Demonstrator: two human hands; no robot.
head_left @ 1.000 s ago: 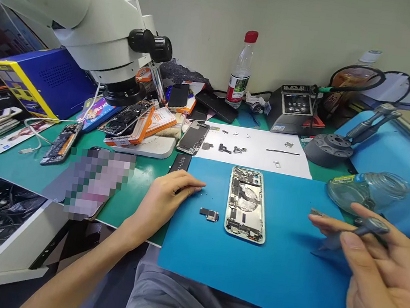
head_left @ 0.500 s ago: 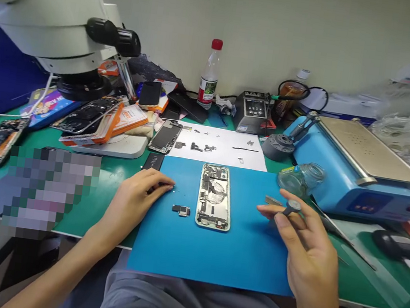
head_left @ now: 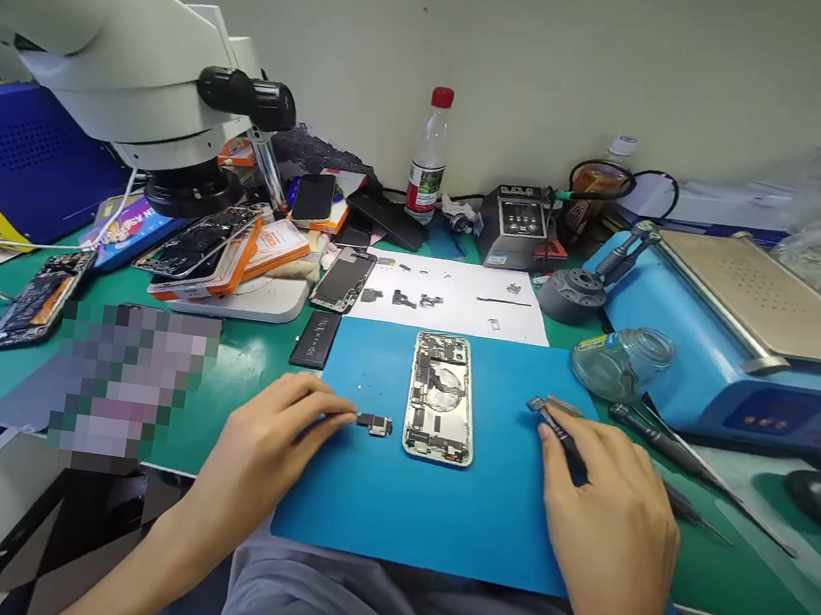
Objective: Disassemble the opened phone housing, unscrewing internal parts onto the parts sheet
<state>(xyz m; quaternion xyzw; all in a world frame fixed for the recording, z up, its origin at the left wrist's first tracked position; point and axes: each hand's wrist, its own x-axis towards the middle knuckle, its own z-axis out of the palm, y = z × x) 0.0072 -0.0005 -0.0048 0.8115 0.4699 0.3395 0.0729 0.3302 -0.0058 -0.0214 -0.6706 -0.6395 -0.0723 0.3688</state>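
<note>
An opened phone (head_left: 441, 402) with its inner parts bare lies on the blue mat (head_left: 383, 516). Left of it is a small black-and-silver phone part (head_left: 375, 426). My left hand (head_left: 276, 441) is closed in a pinch, thumb and forefinger at the part's left end. Tiny specks, perhaps screws, dot the mat above. Over the mat's right side, my right hand (head_left: 606, 515) wraps round a dark-handled screwdriver (head_left: 555, 429), its round cap toward the phone. A thin metal strip shows beside it, mostly hidden by the fingers.
A black battery (head_left: 314, 339) lies left of the mat. Behind, white paper (head_left: 451, 283) holds several small parts. A microscope (head_left: 160, 83) overhangs the left. A glass jar (head_left: 622, 361), a blue heating plate (head_left: 770, 335) and loose tools (head_left: 671, 448) stand right.
My left hand has moved from the specks down to the small phone part. My right hand has turned palm down around the screwdriver. The view has shifted slightly left.
</note>
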